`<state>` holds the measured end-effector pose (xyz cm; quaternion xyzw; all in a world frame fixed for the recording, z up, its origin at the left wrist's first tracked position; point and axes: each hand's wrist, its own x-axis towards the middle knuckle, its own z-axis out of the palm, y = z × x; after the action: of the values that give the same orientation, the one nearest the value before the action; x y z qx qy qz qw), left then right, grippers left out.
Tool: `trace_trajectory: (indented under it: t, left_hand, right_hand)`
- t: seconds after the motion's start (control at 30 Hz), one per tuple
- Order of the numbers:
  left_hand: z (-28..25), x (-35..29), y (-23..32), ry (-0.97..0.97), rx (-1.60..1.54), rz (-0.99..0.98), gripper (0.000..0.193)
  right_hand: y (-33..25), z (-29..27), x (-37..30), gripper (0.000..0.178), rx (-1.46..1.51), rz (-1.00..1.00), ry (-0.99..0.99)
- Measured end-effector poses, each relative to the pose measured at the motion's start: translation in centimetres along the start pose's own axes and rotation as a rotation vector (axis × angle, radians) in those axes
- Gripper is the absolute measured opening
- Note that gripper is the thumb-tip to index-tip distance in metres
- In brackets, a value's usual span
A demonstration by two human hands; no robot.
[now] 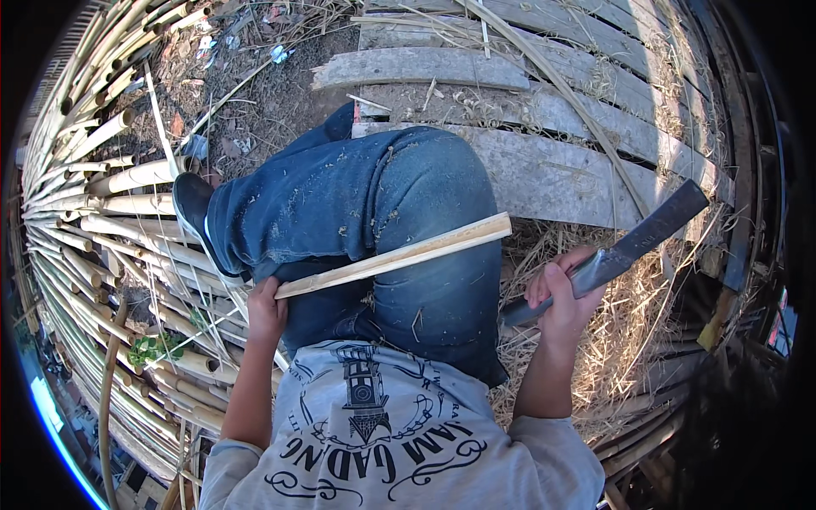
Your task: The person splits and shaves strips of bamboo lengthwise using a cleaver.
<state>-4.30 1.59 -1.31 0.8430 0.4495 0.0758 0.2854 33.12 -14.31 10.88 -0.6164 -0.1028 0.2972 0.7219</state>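
Observation:
My left hand (267, 311) is closed round the near end of a pale split bamboo strip (399, 257). The strip slants up to the right across my jeans (433, 183), its far end past my thigh. On the right, my right hand (564, 297) grips a dark metal blade tool (650, 234), which looks like a machete or chopping knife. Its broad, square-ended part points up and to the right, away from the strip. The lower end of the tool passes below my fist toward my hip. Blade and bamboo strip are apart.
Many bamboo poles (136, 177) lie stacked along the left. Worn wooden planks (552, 166) form a platform ahead and to the right, with a loose board (421, 68) and a long strip (578, 106) on it. Shavings (625, 327) heap at my right. Littered soil (280, 102) lies ahead left.

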Motion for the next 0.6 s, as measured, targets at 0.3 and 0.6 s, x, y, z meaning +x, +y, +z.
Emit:
trace_trajectory:
  t: [0.3, 0.6]
  left_hand:
    - [0.0, -0.1, -0.3, -0.024, -0.005, -0.043, 0.007]
    - [0.3, 0.1, 0.2, 0.007, 0.007, -0.008, 0.018]
  right_hand:
    - [2.0, 0.4, -0.9, 0.016, -0.574, 0.13, -0.33]
    - [3.5, 0.2, -1.6, 0.017, -0.461, 0.072, -0.29]
